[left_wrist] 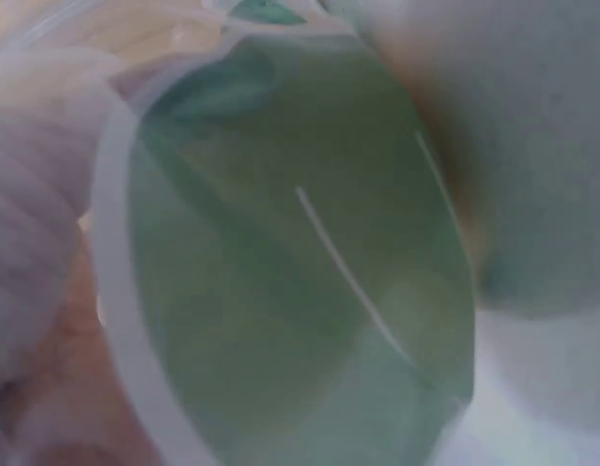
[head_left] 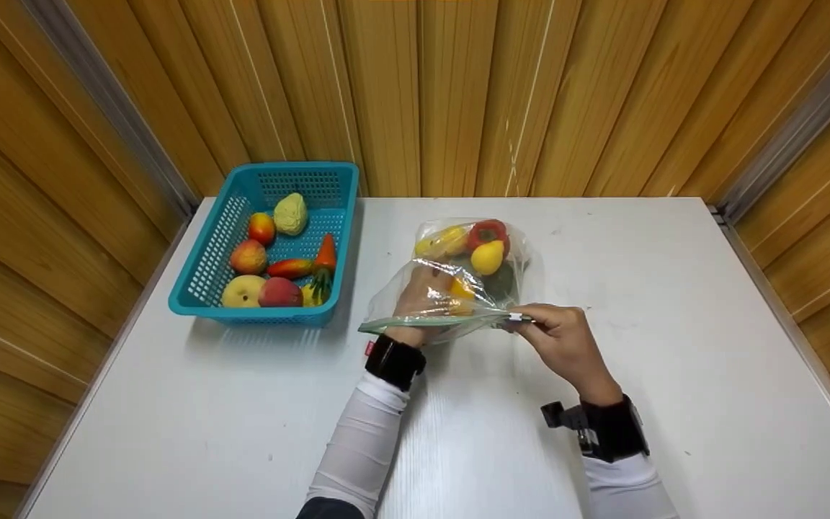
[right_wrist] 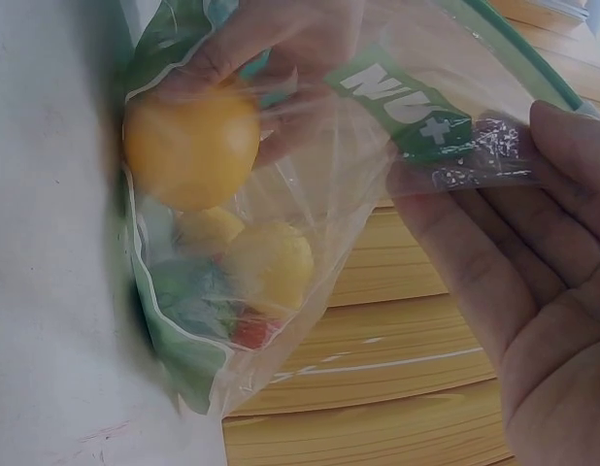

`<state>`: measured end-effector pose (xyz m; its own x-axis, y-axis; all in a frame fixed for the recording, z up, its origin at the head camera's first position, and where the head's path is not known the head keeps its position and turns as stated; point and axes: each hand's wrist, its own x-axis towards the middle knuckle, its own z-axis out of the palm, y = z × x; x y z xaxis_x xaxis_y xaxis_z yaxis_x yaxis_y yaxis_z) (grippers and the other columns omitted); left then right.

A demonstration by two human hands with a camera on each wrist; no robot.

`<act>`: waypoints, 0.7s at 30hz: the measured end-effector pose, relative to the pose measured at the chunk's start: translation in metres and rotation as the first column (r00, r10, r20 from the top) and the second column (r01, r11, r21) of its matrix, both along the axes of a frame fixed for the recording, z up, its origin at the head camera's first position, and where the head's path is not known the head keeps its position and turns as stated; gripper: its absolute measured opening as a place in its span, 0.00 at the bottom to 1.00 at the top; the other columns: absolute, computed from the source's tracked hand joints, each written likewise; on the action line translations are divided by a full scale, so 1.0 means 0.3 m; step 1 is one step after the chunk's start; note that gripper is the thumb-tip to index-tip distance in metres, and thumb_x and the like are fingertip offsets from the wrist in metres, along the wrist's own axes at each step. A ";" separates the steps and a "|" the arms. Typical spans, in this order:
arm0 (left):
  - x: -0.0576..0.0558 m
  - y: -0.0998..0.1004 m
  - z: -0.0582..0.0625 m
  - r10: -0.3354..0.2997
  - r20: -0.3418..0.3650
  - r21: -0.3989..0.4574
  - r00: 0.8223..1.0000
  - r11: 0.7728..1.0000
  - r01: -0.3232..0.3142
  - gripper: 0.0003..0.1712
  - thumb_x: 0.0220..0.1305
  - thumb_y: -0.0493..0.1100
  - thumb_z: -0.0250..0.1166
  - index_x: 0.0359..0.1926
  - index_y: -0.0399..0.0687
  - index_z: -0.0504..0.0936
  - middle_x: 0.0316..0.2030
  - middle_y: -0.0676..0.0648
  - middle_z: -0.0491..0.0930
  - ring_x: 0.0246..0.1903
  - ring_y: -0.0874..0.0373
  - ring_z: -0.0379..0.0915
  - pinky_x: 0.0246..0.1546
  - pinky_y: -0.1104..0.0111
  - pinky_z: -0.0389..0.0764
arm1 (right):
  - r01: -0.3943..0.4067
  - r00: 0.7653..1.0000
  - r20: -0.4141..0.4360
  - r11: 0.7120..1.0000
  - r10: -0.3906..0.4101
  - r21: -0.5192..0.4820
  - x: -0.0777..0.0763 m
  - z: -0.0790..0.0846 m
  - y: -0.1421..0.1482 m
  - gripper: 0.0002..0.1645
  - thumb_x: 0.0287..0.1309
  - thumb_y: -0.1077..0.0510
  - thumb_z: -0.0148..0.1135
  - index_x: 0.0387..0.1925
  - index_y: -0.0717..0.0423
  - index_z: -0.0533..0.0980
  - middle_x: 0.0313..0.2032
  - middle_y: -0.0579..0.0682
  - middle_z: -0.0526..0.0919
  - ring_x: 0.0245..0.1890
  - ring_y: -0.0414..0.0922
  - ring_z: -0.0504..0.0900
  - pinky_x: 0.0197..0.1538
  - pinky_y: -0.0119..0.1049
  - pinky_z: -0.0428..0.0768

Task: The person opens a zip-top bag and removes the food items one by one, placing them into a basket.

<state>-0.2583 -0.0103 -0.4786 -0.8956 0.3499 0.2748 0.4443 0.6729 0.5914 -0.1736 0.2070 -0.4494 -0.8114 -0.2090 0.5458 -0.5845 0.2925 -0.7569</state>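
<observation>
My left hand (head_left: 422, 292) reaches through the mouth of a clear zip bag (head_left: 379, 326) with a green closure strip. Inside the bag it holds an orange (right_wrist: 191, 146), thumb and fingers around the fruit. My right hand (head_left: 565, 342) pinches the right end of the bag's mouth, by the white slider (head_left: 517, 317). Deeper in the bag lie a lemon (head_left: 487, 258), a red bell pepper (head_left: 482, 232), a long yellow piece (head_left: 444, 243) and a dark green piece (head_left: 500, 283). Blurred bag film fills much of the left wrist view.
A blue basket (head_left: 183, 295) stands at the left. It holds a cabbage (head_left: 290, 214), peaches (head_left: 248, 256), a carrot (head_left: 326, 252), a red chili pepper (head_left: 290, 268), a pineapple (head_left: 318, 290) and other fruit. Wood-patterned walls (head_left: 451, 94) border the white table (head_left: 242, 411).
</observation>
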 end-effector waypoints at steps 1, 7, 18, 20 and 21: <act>0.001 -0.001 0.001 0.006 0.007 -0.034 1.000 0.999 -0.005 0.24 0.67 0.45 0.64 0.61 0.39 0.78 0.58 0.36 0.77 0.59 0.42 0.74 0.66 0.54 0.73 | -0.002 1.000 0.000 1.000 0.002 -0.003 0.000 0.000 0.000 0.10 0.54 0.79 0.67 0.38 0.72 0.86 0.33 0.60 0.90 0.33 0.31 0.85 0.37 0.21 0.81; 0.014 0.002 0.012 0.019 0.076 -0.254 0.997 0.967 0.001 0.38 0.65 0.52 0.68 0.72 0.44 0.70 0.66 0.41 0.74 0.59 0.44 0.76 0.62 0.54 0.77 | -0.002 1.000 0.005 1.000 0.002 -0.005 0.001 0.001 0.002 0.09 0.54 0.79 0.68 0.37 0.71 0.87 0.32 0.59 0.90 0.32 0.32 0.85 0.36 0.21 0.81; 0.052 -0.002 0.047 -0.021 0.034 -0.364 0.999 0.931 0.032 0.23 0.62 0.49 0.69 0.55 0.47 0.80 0.57 0.46 0.81 0.55 0.49 0.79 0.55 0.59 0.82 | 0.013 1.000 0.002 1.000 -0.013 0.006 0.001 0.005 0.005 0.09 0.53 0.77 0.69 0.35 0.67 0.88 0.30 0.56 0.90 0.30 0.34 0.85 0.35 0.20 0.79; 0.066 -0.010 0.058 -0.029 0.014 -0.372 0.999 0.928 0.032 0.25 0.59 0.49 0.71 0.57 0.49 0.81 0.61 0.46 0.80 0.58 0.49 0.78 0.58 0.58 0.81 | 0.020 1.000 0.006 1.000 -0.020 0.007 0.001 0.006 0.007 0.09 0.53 0.77 0.70 0.35 0.66 0.88 0.29 0.54 0.90 0.29 0.35 0.84 0.34 0.20 0.78; 0.075 -0.015 0.064 -0.029 0.008 -0.372 1.000 0.928 0.030 0.26 0.59 0.49 0.72 0.58 0.50 0.82 0.62 0.46 0.80 0.60 0.50 0.77 0.60 0.58 0.80 | 0.023 1.000 0.009 1.000 -0.023 0.007 0.001 0.006 0.008 0.08 0.54 0.76 0.70 0.35 0.65 0.88 0.29 0.53 0.89 0.28 0.35 0.84 0.33 0.20 0.77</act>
<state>-0.2358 -0.0148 -0.4593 -0.8838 0.4527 0.1179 0.4662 0.8314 0.3023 -0.1734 0.2094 -0.4476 -0.8209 -0.1938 0.5372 -0.5708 0.3105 -0.7601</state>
